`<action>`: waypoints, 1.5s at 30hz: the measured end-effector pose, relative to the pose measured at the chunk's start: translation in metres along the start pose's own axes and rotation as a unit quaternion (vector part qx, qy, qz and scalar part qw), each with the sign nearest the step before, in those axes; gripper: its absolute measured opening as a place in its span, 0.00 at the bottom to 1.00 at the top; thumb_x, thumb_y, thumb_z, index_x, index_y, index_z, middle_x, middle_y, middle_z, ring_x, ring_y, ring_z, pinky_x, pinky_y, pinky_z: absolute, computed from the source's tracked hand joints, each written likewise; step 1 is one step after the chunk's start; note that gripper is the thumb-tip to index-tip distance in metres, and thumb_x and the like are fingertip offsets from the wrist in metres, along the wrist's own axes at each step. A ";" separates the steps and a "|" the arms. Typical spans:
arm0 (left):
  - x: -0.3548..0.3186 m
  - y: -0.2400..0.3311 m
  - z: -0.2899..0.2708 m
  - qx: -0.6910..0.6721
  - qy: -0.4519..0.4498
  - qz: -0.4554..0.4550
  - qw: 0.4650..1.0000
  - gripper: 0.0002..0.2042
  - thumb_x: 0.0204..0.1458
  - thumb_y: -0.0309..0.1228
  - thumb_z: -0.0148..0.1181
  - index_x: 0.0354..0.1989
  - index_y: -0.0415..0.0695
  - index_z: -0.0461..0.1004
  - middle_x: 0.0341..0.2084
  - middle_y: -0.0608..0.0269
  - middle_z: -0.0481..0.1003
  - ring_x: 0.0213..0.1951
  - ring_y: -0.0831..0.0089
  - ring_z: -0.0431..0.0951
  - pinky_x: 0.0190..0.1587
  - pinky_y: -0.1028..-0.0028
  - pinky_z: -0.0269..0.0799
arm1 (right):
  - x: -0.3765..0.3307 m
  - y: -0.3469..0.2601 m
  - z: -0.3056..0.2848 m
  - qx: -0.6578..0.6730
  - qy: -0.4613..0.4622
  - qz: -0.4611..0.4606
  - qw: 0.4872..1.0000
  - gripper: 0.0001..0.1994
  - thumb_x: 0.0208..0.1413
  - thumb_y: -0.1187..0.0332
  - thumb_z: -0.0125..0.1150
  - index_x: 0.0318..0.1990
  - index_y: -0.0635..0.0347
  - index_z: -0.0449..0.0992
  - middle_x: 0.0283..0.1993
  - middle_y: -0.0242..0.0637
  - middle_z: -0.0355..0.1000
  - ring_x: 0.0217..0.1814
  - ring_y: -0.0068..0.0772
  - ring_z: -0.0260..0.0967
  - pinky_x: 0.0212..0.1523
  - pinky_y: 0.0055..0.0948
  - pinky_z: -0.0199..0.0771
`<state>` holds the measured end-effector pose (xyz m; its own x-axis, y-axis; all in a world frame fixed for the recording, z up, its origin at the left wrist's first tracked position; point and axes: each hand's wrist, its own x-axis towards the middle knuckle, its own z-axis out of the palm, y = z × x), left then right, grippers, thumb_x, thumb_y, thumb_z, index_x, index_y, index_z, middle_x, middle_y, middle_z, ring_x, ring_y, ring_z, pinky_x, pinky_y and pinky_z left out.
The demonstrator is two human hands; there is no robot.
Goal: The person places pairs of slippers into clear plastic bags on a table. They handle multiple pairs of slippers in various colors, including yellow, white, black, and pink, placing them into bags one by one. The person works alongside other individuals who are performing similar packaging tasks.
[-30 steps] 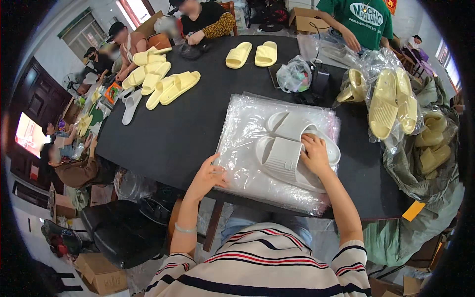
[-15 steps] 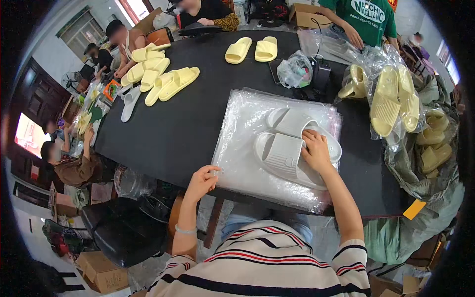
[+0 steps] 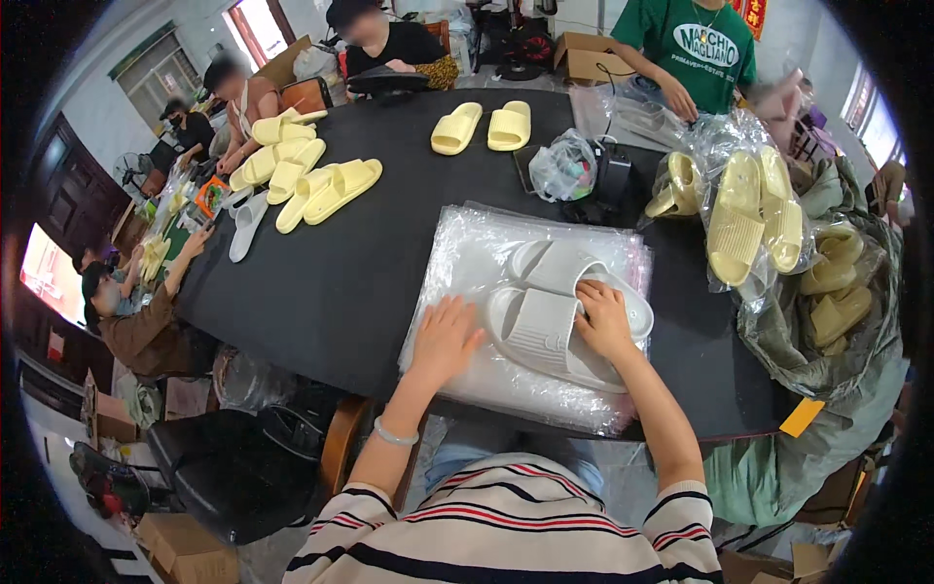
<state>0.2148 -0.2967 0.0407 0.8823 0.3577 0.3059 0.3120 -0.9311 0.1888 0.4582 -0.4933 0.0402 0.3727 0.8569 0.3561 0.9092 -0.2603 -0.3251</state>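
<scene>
A pair of light grey slide slippers [image 3: 547,329] lies side by side on a stack of clear plastic bags [image 3: 449,255] at the table's near edge. My right hand [image 3: 605,319] has its fingers curled at the foot openings, gripping the slippers where the two meet; the fingertips are partly hidden. My left hand [image 3: 446,341] lies flat on the bags just left of the slippers, fingers stretched out and holding nothing.
Several yellow slippers [image 3: 341,190] lie on the black table [image 3: 321,282], with another yellow pair [image 3: 510,127] farther back. Bagged yellow slippers [image 3: 735,219] and a large sack [image 3: 827,360] are at right. Co-workers sit or stand around; a black chair [image 3: 229,467] is at left.
My left hand has moved from the bags' near left corner onto the stack, and its fingers have opened out flat. My right hand stays on the slippers. The view has shifted slightly.
</scene>
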 end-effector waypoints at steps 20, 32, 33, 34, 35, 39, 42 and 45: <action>-0.011 -0.011 0.032 -0.020 0.016 0.015 1.000 0.30 0.47 0.46 0.58 0.58 0.44 0.70 0.61 0.48 0.64 0.65 0.52 0.60 0.69 0.50 0.45 | 0.048 -0.080 -0.054 0.081 -0.027 0.040 0.996 0.10 0.51 0.64 0.62 0.31 0.61 0.71 0.24 0.43 0.75 0.28 0.51 0.74 0.30 0.45 0.73; -0.013 -0.017 0.029 -0.251 0.164 -0.118 0.947 0.22 0.50 0.18 0.53 0.56 0.33 0.65 0.56 0.45 0.67 0.60 0.48 0.63 0.65 0.61 0.56 | 0.000 -0.050 -0.043 0.180 0.024 0.020 0.983 0.09 0.55 0.63 0.61 0.32 0.58 0.78 0.30 0.40 0.77 0.29 0.43 0.75 0.30 0.37 0.74; -0.011 -0.014 0.025 -0.258 0.194 -0.125 0.938 0.21 0.50 0.19 0.53 0.56 0.34 0.66 0.56 0.45 0.67 0.60 0.48 0.64 0.65 0.61 0.56 | -0.005 -0.047 -0.044 0.195 0.027 0.028 0.980 0.08 0.55 0.64 0.62 0.32 0.58 0.79 0.31 0.39 0.77 0.29 0.42 0.75 0.31 0.36 0.74; -0.008 -0.011 0.020 -0.265 0.224 -0.132 0.929 0.21 0.50 0.19 0.53 0.56 0.34 0.66 0.55 0.45 0.68 0.60 0.47 0.64 0.65 0.60 0.56 | -0.010 -0.046 -0.045 0.209 0.029 0.035 0.977 0.06 0.54 0.65 0.63 0.32 0.57 0.79 0.31 0.38 0.77 0.29 0.40 0.75 0.31 0.34 0.74; -0.007 -0.005 0.016 -0.231 0.239 -0.126 0.935 0.20 0.50 0.22 0.56 0.54 0.37 0.69 0.54 0.46 0.69 0.59 0.49 0.65 0.63 0.61 0.58 | -0.014 -0.046 -0.045 0.223 0.035 0.032 0.974 0.06 0.53 0.66 0.64 0.32 0.57 0.79 0.31 0.38 0.77 0.29 0.39 0.75 0.31 0.34 0.74; 0.024 0.055 -0.034 -0.149 0.199 0.085 0.965 0.17 0.47 0.27 0.61 0.48 0.41 0.73 0.45 0.53 0.74 0.50 0.56 0.72 0.54 0.63 0.64 | -0.024 -0.053 -0.042 0.279 0.065 -0.004 0.958 0.04 0.51 0.69 0.67 0.33 0.58 0.80 0.33 0.38 0.77 0.33 0.39 0.75 0.34 0.33 0.75; 0.042 0.101 -0.042 -0.216 0.085 0.135 0.963 0.13 0.45 0.30 0.64 0.41 0.43 0.77 0.34 0.60 0.78 0.40 0.59 0.76 0.47 0.64 0.67 | -0.020 -0.055 -0.034 0.297 0.100 -0.044 0.948 0.05 0.51 0.71 0.66 0.35 0.59 0.80 0.35 0.38 0.77 0.35 0.39 0.75 0.36 0.32 0.75; 0.054 0.102 -0.033 -0.172 0.019 0.094 0.980 0.10 0.47 0.30 0.63 0.38 0.43 0.78 0.29 0.58 0.78 0.35 0.60 0.77 0.40 0.66 0.69 | -0.023 -0.057 -0.035 0.353 0.106 0.001 0.929 0.07 0.54 0.73 0.63 0.41 0.60 0.78 0.39 0.39 0.76 0.40 0.35 0.74 0.40 0.30 0.74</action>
<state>0.2827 -0.3704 0.1078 0.8974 0.1907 0.3979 0.0026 -0.9040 0.4275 0.4042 -0.5136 0.0818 0.4704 0.7301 0.4957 0.5874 0.1601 -0.7933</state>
